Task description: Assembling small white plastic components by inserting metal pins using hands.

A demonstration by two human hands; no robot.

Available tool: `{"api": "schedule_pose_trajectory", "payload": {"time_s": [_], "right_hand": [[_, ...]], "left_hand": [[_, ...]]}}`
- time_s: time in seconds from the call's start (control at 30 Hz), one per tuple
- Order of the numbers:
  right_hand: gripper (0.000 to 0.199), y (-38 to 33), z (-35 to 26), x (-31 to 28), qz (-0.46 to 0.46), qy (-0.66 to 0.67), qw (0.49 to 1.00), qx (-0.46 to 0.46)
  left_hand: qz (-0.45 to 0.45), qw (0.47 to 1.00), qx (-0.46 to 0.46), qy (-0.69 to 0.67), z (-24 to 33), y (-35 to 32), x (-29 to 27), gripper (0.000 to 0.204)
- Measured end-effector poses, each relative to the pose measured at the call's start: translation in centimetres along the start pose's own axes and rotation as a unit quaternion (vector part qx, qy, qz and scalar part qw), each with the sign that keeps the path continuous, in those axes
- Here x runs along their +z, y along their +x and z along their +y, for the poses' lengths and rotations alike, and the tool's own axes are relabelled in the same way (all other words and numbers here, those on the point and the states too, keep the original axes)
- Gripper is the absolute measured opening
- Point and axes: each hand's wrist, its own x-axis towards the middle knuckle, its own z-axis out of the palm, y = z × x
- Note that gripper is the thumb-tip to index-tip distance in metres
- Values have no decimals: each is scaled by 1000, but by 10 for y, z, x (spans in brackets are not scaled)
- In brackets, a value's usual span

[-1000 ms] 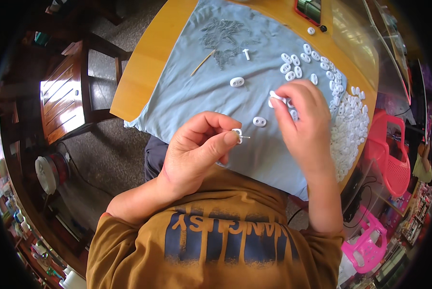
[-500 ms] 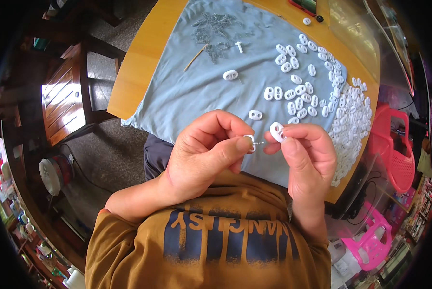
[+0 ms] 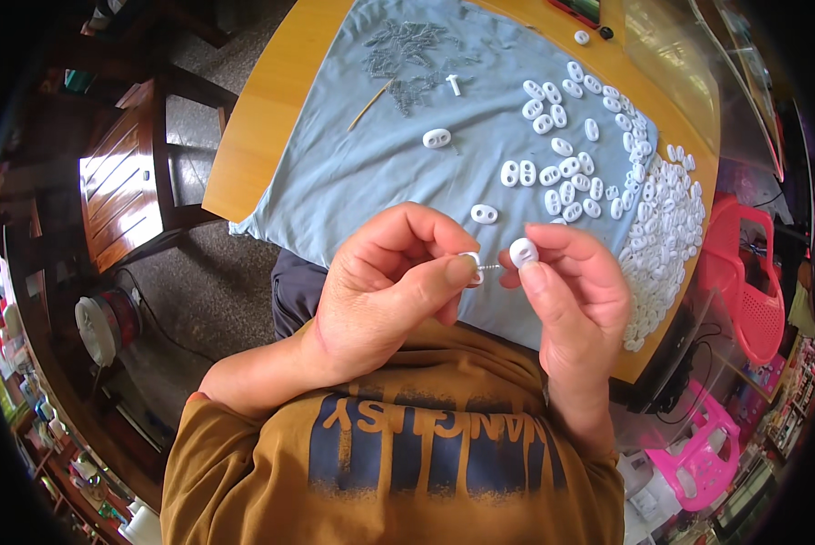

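Note:
My left hand [image 3: 385, 283] pinches a small white plastic piece [image 3: 477, 270] between thumb and forefinger, mostly hidden by the fingertips. A thin metal spring [image 3: 489, 267] sticks out of it toward the right. Just across from the spring's tip, my right hand [image 3: 578, 295] grips a white oval cord-lock piece [image 3: 522, 249], turned so that it looks nearly round with a slot showing. The two pieces are apart. On the cloth beyond the hands lies a loose two-hole oval piece [image 3: 484, 213], with another one [image 3: 437, 138] farther off.
A blue-grey cloth [image 3: 335, 173] covers much of the yellow table [image 3: 262, 118]. Loose springs [image 3: 403, 54], a thin wooden stick [image 3: 369, 105] and a white T-shaped part [image 3: 454, 84] lie at the far left. Many white ovals [image 3: 666, 218] are heaped at right, beside a red plastic chair [image 3: 744, 282].
In my right hand the oval piece has turned, from showing both holes to a rounder outline. The left hand, with its piece and spring, stays almost in place.

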Motion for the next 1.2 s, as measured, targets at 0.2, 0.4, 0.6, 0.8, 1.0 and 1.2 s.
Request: {"api": "schedule_pose_trajectory", "payload": {"time_s": [0.2,0.4,0.6,0.8,1.0,1.2], "right_hand": [[19,6,3,-5,7,140,986,91],[21,8,9,-12,-8,219,960,173],[18,6,10,-4,-6,163,976,143],[17,4,10,-3,-47,75,992,89],[17,2,9,7,-10,97,990,103],[14,0,9,0,-31,72,995,67]], "left_hand": [[3,1000,-6,-3,-1,1,-2,10],[1,1000,-7,-4,-2,2,-3,9],[16,1000,1,1,-2,4,0,7],[-21,999,24,-18,-8,6,-2,9],[-32,999,13,-29,-11,7,-4,10],[-30,999,25,-30,-9,9,-8,11]]}}
